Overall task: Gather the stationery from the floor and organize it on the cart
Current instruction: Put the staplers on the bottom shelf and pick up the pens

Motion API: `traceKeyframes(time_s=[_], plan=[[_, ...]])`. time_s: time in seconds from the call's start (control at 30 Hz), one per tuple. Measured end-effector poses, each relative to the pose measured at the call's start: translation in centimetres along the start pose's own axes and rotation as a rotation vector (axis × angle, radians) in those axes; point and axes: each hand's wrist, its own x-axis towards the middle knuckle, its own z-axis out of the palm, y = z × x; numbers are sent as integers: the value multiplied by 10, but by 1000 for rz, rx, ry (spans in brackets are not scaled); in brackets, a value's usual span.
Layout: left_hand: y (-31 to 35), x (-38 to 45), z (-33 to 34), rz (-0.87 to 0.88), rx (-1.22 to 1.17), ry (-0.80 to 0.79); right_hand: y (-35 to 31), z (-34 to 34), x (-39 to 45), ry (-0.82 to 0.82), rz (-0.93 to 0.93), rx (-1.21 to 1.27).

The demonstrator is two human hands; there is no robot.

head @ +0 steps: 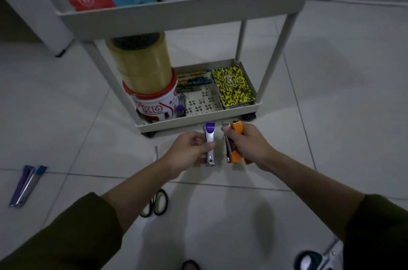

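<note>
Head view: left hand (190, 151) grips purple stapler (209, 146), right hand (246, 145) what looks like orange stapler (235, 144), near cart (198, 123).

Glossy purple-capped metal stapler (209, 146), shiny orange plastic stapler (235, 144), matt cream plastic cart (176, 16), smooth floor tiles (331, 93).

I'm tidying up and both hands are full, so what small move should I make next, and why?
Probably reach forward and set both staplers on the bare patch of the cart's bottom shelf. Your left hand holds the purple stapler, your right hand the orange stapler, already just in front of that shelf.
</note>
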Motion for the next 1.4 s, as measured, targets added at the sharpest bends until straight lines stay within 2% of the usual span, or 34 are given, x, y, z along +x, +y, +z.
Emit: traceKeyframes(time_s=[0.1, 0.37, 0.5, 0.7, 0.87, 1.0, 1.03, 1.13, 1.23, 1.3, 1.4], plan=[[9, -3, 4, -24, -138, -9, -11, 14, 5, -42, 6, 144], [9, -3, 2, 131, -136, 16, -18, 28, 18, -44, 140, 398], [18, 0, -5, 199, -122, 34, -28, 27, 20, -84, 98, 473], [36, 10, -24, 328, -50, 50, -53, 31, 38, -64, -25, 368], [33, 20, -35, 362, -90, 107, -78, 38, 63, -15, 2, 362], [12, 15, -39, 410, 309, 282, -89, 41, 93, 81, 6, 330], [6, 15, -41, 410, 346, 302, -89, 43, 101, 95, 8, 307], [-4, 17, -53, 421, 391, 287, -85, 57, 121, 154, 34, 93], [-8, 20, -59, 426, 448, 234, -79, 69, 129, 145, 119, -82], [-10, 21, -60, 427, 451, 218, -74, 69, 129, 109, 169, -136], [-10, 22, -61, 444, 500, 216, -72, 68, 126, 27, 121, -151]])
